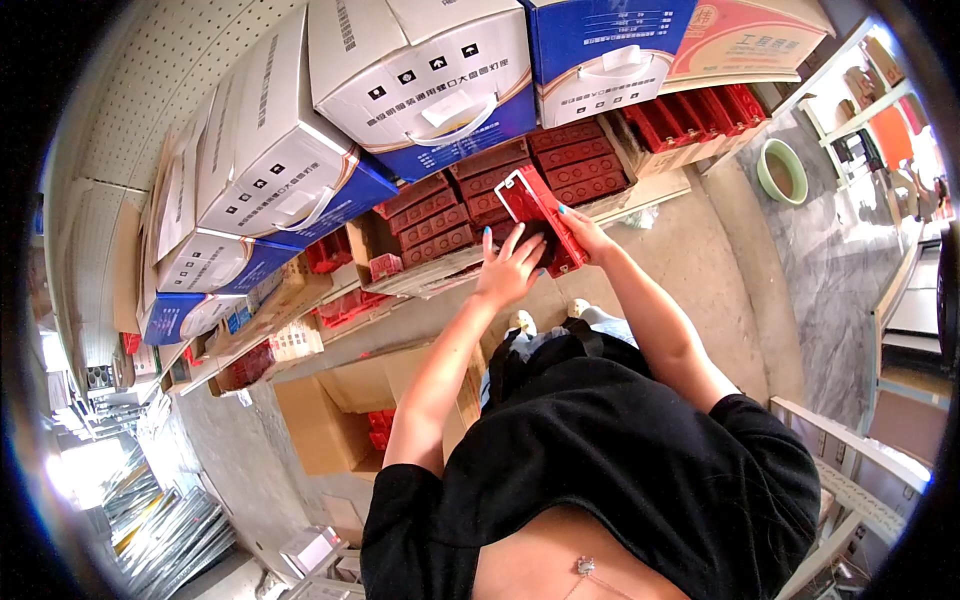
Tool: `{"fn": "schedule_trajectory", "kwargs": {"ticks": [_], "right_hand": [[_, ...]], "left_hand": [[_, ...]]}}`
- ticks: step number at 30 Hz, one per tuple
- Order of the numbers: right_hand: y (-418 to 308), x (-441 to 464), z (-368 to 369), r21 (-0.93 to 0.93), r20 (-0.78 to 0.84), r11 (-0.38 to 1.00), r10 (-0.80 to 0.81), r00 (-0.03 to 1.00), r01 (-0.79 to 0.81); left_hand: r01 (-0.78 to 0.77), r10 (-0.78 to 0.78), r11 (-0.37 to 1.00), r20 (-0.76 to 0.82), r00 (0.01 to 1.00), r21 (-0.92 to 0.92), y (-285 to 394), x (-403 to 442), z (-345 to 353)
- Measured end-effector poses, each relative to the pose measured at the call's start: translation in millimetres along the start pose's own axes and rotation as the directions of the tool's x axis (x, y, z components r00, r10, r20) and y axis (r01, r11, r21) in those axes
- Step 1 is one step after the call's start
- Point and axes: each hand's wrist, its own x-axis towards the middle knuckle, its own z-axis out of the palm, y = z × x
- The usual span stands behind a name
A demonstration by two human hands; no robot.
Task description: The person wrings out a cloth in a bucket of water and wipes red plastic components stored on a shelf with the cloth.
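Note:
My right hand (592, 236) is closed around one side of a red plastic junction box (560, 222), with the thumb pressed along its edge. The box is tilted and its pale rim points to the upper left. My left hand (512, 266) lies at the box's near left side, fingers spread out and some tips against its dark part. Just beyond both hands, a cardboard carton (375, 245) on the shelf holds rows of similar dark red boxes (435, 228). Whether the held piece is one box or several nested together, I cannot tell.
Large white and blue cartons (425, 95) line the shelf above. More red boxes (690, 120) stand at the right end. An open cardboard box (320, 425) with red pieces sits on the floor. A green basin (782, 172) is at right, a white metal frame (850, 440) at lower right.

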Motion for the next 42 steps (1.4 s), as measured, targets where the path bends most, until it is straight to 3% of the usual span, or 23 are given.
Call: {"fn": "schedule_trajectory", "kwargs": {"ticks": [1,5,6,10,17,21,23,24,27,29,30,31,33,37,38,41,42], "right_hand": [[4.3,1.6,-4.7,-0.004,-0.001,1.000,-0.004,1.000,0.004],[8.3,6.1,-1.8,-0.031,-0.024,0.999,-0.034,0.999,0.033],[8.2,6.4,1.4,-0.033,0.028,0.998,-0.045,0.999,0.046],[10.3,4.4,7.8,-0.016,-0.020,0.998,-0.057,0.998,0.057],[13.0,7.6,2.5,0.072,-0.111,0.997,0.001,0.994,0.007],[7.9,6.9,7.2,0.032,-0.086,0.996,0.080,0.993,-0.078],[13.7,9.6,6.1,0.074,-0.072,0.996,0.057,0.996,-0.052],[14.3,9.7,8.1,0.094,-0.064,0.995,0.046,0.997,-0.040],[10.7,5.6,9.0,-0.091,-0.079,0.977,0.184,0.980,-0.191],[17.7,9.4,6.5,-0.095,-0.089,0.974,0.198,0.976,-0.206],[17.4,6.5,9.8,-0.091,-0.080,0.970,0.216,0.973,-0.223],[15.5,3.5,14.7,-0.089,-0.072,0.966,0.235,0.969,-0.241],[13.1,0.4,19.0,-0.121,-0.101,0.957,0.252,0.962,-0.263],[10.2,4.9,16.3,-0.211,-0.043,0.944,0.249,0.967,-0.253],[7.4,4.4,13.8,-0.206,-0.006,0.948,0.247,0.969,-0.243],[1.6,7.5,8.0,-0.282,0.006,0.924,0.271,0.962,-0.259],[1.1,8.0,8.5,-0.309,0.003,0.910,0.292,0.956,-0.277]], "left_hand": [[-0.035,0.034,0.999,0.035,0.999,0.009,-0.6,-0.6,2.9],[-0.090,0.130,0.967,0.163,0.978,-0.237,5.5,-1.4,12.1],[-0.064,0.092,0.956,0.085,0.992,-0.287,8.9,-3.0,17.3],[-0.008,-0.002,0.960,-0.034,0.999,-0.279,11.4,-2.9,30.5],[-0.040,-0.015,0.942,-0.158,0.987,-0.333,3.3,-3.6,23.8],[-0.156,0.120,0.968,-0.180,0.976,-0.197,-3.2,-6.0,17.4],[-0.185,0.177,0.980,-0.104,0.979,-0.074,-11.0,-8.5,14.2],[-0.180,0.178,0.983,-0.082,0.981,-0.027,-13.0,-9.5,13.3],[-0.119,0.114,0.989,0.060,0.992,0.087,-24.2,-7.2,10.6],[-0.071,0.043,0.985,0.171,0.984,0.159,-37.4,0.4,7.4],[-0.052,0.026,0.982,0.143,0.989,0.180,-48.9,0.4,12.2],[0.001,-0.069,0.967,0.259,0.963,0.254,-55.3,6.9,3.3],[-0.082,0.040,0.958,0.157,0.987,0.273,-68.8,2.5,0.1],[-0.097,-0.003,0.964,0.376,0.927,0.246,-66.7,6.8,6.1],[-0.180,0.008,0.900,0.398,0.917,0.397,-66.8,3.9,15.9],[-0.162,-0.069,0.880,0.456,0.887,0.448,-60.9,16.6,21.0],[-0.192,0.021,0.892,0.386,0.922,0.409,-64.9,20.0,20.5]]}}
